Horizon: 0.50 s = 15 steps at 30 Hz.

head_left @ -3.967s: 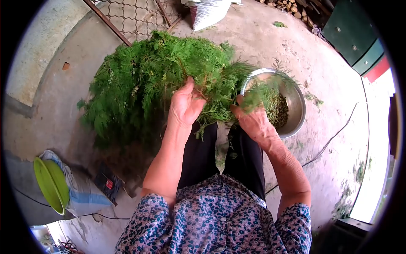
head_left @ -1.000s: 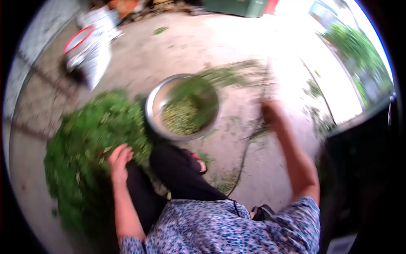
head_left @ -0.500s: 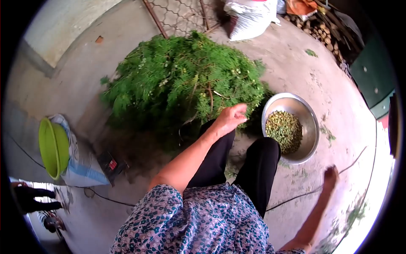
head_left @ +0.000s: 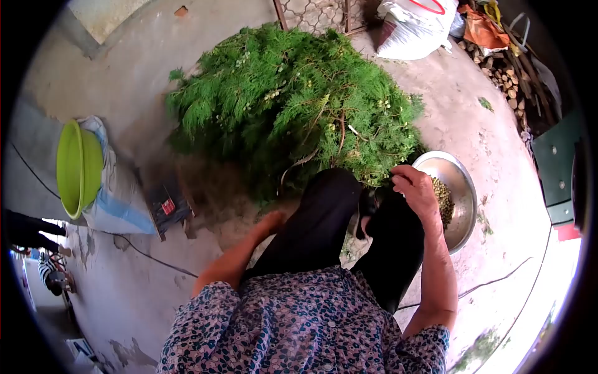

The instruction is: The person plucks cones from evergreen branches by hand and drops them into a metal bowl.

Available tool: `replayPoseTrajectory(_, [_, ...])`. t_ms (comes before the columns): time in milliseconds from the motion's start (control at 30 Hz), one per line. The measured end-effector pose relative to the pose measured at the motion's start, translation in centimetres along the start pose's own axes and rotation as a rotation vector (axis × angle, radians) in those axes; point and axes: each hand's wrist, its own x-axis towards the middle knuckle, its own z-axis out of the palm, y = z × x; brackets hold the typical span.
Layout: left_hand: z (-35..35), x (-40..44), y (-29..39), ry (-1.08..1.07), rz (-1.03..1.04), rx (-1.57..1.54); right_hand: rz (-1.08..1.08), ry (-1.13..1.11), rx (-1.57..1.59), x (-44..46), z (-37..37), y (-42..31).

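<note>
A large heap of green conifer branches [head_left: 299, 100], dotted with small pale cones, lies on the floor in front of my knees. To its right a round metal bowl [head_left: 464, 181] holds many small yellow-green cones or berries [head_left: 445, 202]. My right hand [head_left: 416, 187] hovers between the heap's right edge and the bowl, covering part of the bowl's left side. Its fingers are curled toward the thumb; whatever they may hold is too small to make out. Beside my left knee is my left hand [head_left: 271, 221], low and smeared, its fingers unclear.
On the left, a lime-green basin [head_left: 80, 168] leans against a white-and-blue sack [head_left: 121, 202]. A white sack [head_left: 416, 28] stands at the back, near stacked firewood [head_left: 504, 81]. A thin cable [head_left: 156, 258] runs over the floor. People are at the far left edge.
My left hand has drawn back from the heap to beside my left knee. My right hand has swung from the far right to the bowl's left side. The view has shifted.
</note>
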Motion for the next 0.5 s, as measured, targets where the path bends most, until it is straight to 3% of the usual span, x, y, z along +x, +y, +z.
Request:
replayPoseTrajectory(67, [0.6,-3.0,0.6,-0.034,-0.021,-0.147,-0.148,-0.118,-0.258,1.1,0.7,1.0])
replayPoseTrajectory(167, [1.1,-6.1,2.4,-0.007,-0.185,-0.317,-0.227,-0.228,-0.303,2.8,2.0,3.8])
replayPoseTrajectory(200, [3.0,-6.4,0.5,0.090,-0.188,-0.457,-0.353,-0.259,-0.370,3.3,2.4,4.4])
replayPoseTrajectory(267, [3.7,-7.7,0.8,0.202,-0.221,-0.593,-0.326,-0.341,-0.399,3.8,3.2,3.5])
replayPoseTrajectory(367, [2.7,-7.8,3.7,0.269,-0.431,-0.430,-0.376,-0.359,-0.354,4.3,4.0,3.4])
replayPoseTrajectory(500, [3.4,-9.7,4.4,0.257,-0.512,-0.434,-0.389,-0.379,-0.337,4.5,4.4,2.7])
